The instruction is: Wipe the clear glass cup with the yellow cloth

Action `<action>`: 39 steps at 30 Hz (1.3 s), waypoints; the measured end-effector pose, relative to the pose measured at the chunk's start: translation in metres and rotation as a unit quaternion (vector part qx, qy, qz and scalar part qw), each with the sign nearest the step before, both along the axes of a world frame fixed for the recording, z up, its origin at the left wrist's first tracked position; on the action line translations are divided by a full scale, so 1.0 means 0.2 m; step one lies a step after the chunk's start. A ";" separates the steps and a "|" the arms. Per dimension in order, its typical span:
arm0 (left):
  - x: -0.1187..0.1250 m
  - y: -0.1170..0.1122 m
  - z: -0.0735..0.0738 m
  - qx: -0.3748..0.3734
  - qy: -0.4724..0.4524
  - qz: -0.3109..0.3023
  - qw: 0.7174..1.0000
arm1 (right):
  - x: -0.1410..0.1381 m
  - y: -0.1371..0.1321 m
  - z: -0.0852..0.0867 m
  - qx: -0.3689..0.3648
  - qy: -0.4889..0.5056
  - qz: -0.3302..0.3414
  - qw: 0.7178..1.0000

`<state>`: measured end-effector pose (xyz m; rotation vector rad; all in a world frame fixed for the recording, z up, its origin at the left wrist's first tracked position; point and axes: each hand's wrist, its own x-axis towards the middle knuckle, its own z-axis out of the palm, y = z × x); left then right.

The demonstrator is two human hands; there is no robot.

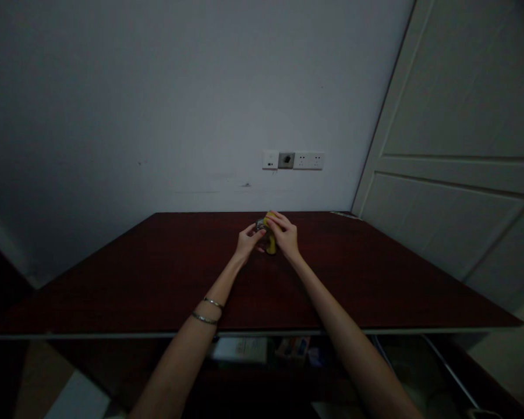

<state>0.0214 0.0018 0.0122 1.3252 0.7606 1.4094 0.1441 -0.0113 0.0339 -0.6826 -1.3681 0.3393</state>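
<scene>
Both hands meet near the back middle of the dark red table (pixel 170 279), around a small yellow-and-grey object (pixel 271 245). My left hand (pixel 247 242) grips its dark grey, shiny part from the left, thumb toward the middle. From the right, my right hand (pixel 287 237) pinches the yellow upper part with closed fingers. A yellow lower end points down toward the tabletop between the hands. Fingers hide much of the object, and the dim light leaves its exact kind unclear. Two bracelets (pixel 206 318) circle my left forearm.
A pale wall (pixel 192 105) with switches and sockets (pixel 308 160) rises behind the table. On the right stands a pale panelled door (pixel 454 174). Below the front edge, a shelf holds a white box (pixel 240 350) and other small packages (pixel 293 348).
</scene>
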 end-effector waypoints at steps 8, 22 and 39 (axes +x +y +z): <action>-0.01 0.00 0.02 0.008 0.009 -0.008 1.000 | 0.00 0.07 -0.05 -0.109 0.099 0.056 0.988; -0.04 0.03 0.00 -0.106 0.046 -0.053 0.992 | 0.05 -0.05 -0.05 -0.011 -0.182 0.065 0.981; -0.07 0.10 -0.04 0.009 0.114 -0.015 0.993 | 0.02 0.05 -0.10 -0.266 0.128 0.123 0.948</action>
